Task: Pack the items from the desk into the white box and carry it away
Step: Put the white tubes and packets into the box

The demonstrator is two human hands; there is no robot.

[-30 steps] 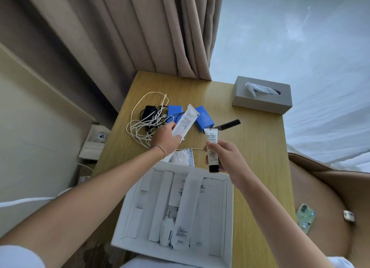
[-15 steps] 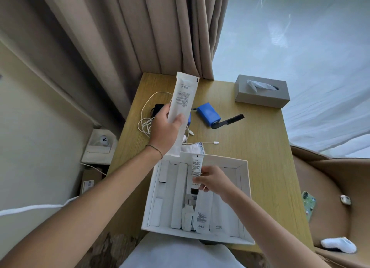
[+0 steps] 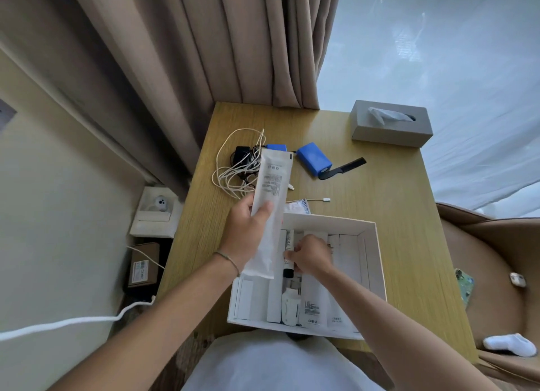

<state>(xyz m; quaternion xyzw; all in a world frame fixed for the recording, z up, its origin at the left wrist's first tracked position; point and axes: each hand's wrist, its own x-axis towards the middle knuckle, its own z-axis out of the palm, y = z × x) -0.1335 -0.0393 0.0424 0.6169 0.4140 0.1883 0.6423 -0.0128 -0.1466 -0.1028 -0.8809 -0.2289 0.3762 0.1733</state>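
Observation:
The white box [image 3: 377,262] lies open on the wooden desk [image 3: 388,192] near its front edge, with several white tubes and a small bottle in its slots. My left hand [image 3: 248,230] grips a long white tube [image 3: 270,203] upright above the box's left side. My right hand [image 3: 311,255] is down inside the box, its fingers pinching a small white tube with a black cap [image 3: 288,250] in a middle slot. On the desk behind lie tangled white cables with a black charger [image 3: 236,168], two blue blocks [image 3: 314,158], a black comb [image 3: 343,168] and a white packet [image 3: 298,206].
A grey tissue box [image 3: 391,125] stands at the desk's back right. Curtains hang behind the desk. A tan chair [image 3: 496,274] on the right holds a phone [image 3: 464,285]. Small boxes and a cable sit on the floor left.
My right hand brought the small black-capped tube from above the desk down into the box. My left hand lifted the long tube off the desk and holds it over the box.

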